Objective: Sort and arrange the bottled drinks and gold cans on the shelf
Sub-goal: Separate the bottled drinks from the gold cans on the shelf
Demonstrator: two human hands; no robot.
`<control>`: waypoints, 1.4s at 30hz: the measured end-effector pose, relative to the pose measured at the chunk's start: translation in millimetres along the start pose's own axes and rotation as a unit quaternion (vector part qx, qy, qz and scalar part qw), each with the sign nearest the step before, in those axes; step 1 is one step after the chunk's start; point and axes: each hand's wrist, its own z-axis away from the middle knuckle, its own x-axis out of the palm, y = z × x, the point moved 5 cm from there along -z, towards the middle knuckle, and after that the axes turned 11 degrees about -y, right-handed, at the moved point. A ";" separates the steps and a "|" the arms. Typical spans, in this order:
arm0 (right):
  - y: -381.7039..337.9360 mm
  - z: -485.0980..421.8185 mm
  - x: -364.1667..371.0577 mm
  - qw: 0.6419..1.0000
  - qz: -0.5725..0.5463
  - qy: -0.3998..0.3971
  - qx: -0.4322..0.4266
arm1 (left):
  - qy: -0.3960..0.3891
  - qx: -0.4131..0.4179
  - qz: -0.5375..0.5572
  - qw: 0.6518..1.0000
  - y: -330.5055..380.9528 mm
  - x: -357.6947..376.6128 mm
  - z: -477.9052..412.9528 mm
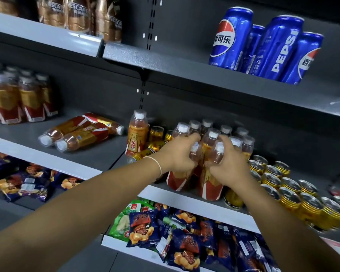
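L hand [177, 156] fingers curled round neck of left bottle [174, 182], gold/red label. R hand [230, 163] grips right bottle [211, 190] likewise; both stand at shelf [185, 197] front edge. Gold cans [294, 195] just right of R fingers. Left of L fingers: upright 东鹏 bottle [137, 134]. Above: PEPSI cans [263, 46] (Chinese script too), NESCAFE btls [77, 14].

Both hands reach to the middle shelf [185, 203]. The left hand [178, 156] curls its fingers round the front-left bottle [176, 182]. The right hand [231, 166] grips the front-right bottle [211, 190]. Both bottles belong to a cluster of upright bottled drinks [211, 134]. Rows of upright gold cans [290, 197] stand just right. Left of the cluster, toppled cans [143, 154] lie beside a single upright bottle [138, 132]. A few lying bottles [82, 134] rest farther left.
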 end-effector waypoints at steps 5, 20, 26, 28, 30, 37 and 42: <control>-34.9 -21.6 -40.9 0.998 0.030 -0.054 -0.022 | 0.014 -0.070 0.113 0.991 -5.2 -54.1 0.6; -192.0 -65.0 17.4 0.943 -0.112 -0.225 -0.218 | 0.047 -0.289 0.085 0.952 -101.1 -149.4 104.0; -271.8 -77.7 59.3 0.920 -0.171 -0.243 -0.256 | 0.102 -0.335 0.076 0.934 -165.8 -184.1 156.9; -299.5 -82.3 76.9 0.916 -0.189 -0.243 -0.259 | 0.112 -0.345 0.083 0.928 -192.1 -195.9 173.1; -328.2 -87.5 96.5 0.910 -0.214 -0.248 -0.256 | 0.116 -0.359 0.097 0.921 -222.2 -208.6 189.2; -442.4 -109.7 168.1 0.902 -0.247 -0.246 -0.253 | 0.119 -0.393 0.083 0.908 -335.1 -268.5 247.4; -529.9 -127.2 216.3 0.909 -0.239 -0.209 -0.271 | 0.177 -0.391 0.056 0.902 -418.3 -326.7 288.6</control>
